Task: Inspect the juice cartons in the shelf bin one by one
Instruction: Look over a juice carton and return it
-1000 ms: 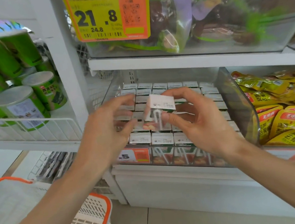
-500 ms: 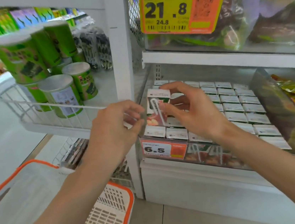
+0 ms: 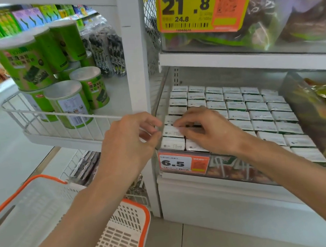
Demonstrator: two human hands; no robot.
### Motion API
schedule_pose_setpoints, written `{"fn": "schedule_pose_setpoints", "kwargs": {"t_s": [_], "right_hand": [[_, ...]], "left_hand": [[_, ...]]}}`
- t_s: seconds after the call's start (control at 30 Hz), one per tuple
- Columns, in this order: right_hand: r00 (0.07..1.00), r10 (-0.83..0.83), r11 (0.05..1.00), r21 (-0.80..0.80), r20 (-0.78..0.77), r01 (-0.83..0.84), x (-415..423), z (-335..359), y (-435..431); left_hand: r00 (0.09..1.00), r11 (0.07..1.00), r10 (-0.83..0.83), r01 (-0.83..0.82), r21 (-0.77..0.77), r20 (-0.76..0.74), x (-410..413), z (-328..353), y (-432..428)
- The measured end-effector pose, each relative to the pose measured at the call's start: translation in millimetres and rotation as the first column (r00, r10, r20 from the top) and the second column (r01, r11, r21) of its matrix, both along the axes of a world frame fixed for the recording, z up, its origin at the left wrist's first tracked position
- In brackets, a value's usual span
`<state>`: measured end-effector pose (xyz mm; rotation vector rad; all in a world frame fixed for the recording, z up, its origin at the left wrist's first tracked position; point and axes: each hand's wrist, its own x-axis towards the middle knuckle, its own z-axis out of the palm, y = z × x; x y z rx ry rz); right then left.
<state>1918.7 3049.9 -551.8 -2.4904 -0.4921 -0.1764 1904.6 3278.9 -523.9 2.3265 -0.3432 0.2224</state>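
Left hand [image 3: 131, 141]: loosely curled, nothing held, beside shelf bin [image 3: 245, 169].
Right hand [image 3: 210, 132]: fingers down on front-left juice cartons [image 3: 259, 115]; grip cannot be determined, carton beneath hidden.
Juice cartons: mostly tops visible, print blurred.

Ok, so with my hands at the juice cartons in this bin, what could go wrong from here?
1. The juice cartons sit packed tight, and your right hand reaches into the front-left rows, so lifting one may drag or dent its neighbours.
2. Their tops all look alike, so you could easily skip one or recheck one.
3. Your left hand hovers by the clear side wall of the shelf bin and might knock it.
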Motion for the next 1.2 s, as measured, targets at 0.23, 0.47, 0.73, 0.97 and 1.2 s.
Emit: {"fn": "schedule_pose_setpoints", "kwargs": {"t_s": [0.23,0.47,0.73,0.97,1.2], "right_hand": [[0.995,-0.101,0.995,-0.008,0.018,0.101,18.6,4.9,-5.1],[0.995,-0.084,0.98,-0.187,-0.052,0.073,39.3,20.2,-11.2],[0.985,-0.051,0.945,-0.327,-0.164,-0.005,56.6,40.4,-7.4],[0.996,-0.066,0.994,0.079,-0.064,0.071,44.2,41.8,-12.7],[0.988,-0.139,0.925,0.364,0.062,0.108,-14.1,37.5,-24.4]], "left_hand": [[1.0,1.0,0.005,-0.005,-0.008,0.016,0.8,-1.7,-3.6],[1.0,0.999,0.001,0.001,-0.05,0.03,0.5,-4.5,-5.3],[0.999,0.997,-0.004,0.007,-0.082,0.04,0.0,-3.3,-9.6],[0.998,0.992,-0.028,0.035,-0.123,0.058,-3.4,1.7,-12.3],[0.987,0.969,-0.107,0.13,-0.21,0.117,-4.4,4.6,-24.8]]}}
